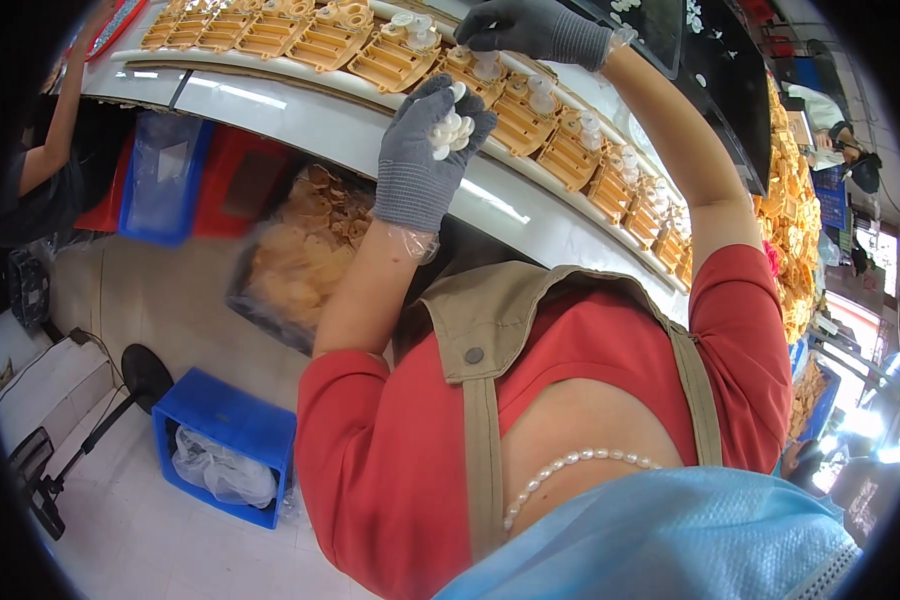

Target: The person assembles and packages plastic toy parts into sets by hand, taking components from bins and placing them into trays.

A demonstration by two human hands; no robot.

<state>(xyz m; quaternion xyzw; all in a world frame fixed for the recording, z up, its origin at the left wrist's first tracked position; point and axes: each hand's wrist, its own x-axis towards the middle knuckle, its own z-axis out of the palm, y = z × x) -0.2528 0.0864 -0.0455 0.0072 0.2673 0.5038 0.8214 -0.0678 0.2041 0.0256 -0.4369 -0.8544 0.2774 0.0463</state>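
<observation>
My left hand (425, 150), in a grey knit glove, is curled around several small white plastic discs (451, 132). It is over the near edge of a row of yellow-orange plastic housings (395, 62). My right hand (532, 30), gloved the same way, reaches over the far side of the row. Its fingers are drawn together above a housing with a translucent round piece (486, 66) standing in it; what the fingertips hold, if anything, is hidden. Similar translucent pieces stand in the housings to the right, while those farther left appear without them.
The row lies along a white-edged bench (270, 95). Dark trays (705, 90) with scattered white pieces are beyond my right arm. Piled orange parts (790, 220) rise at right. Below the bench are a bag-lined box of parts (295, 265) and blue bins (225, 395). Another person's arm (65, 120) is at far left.
</observation>
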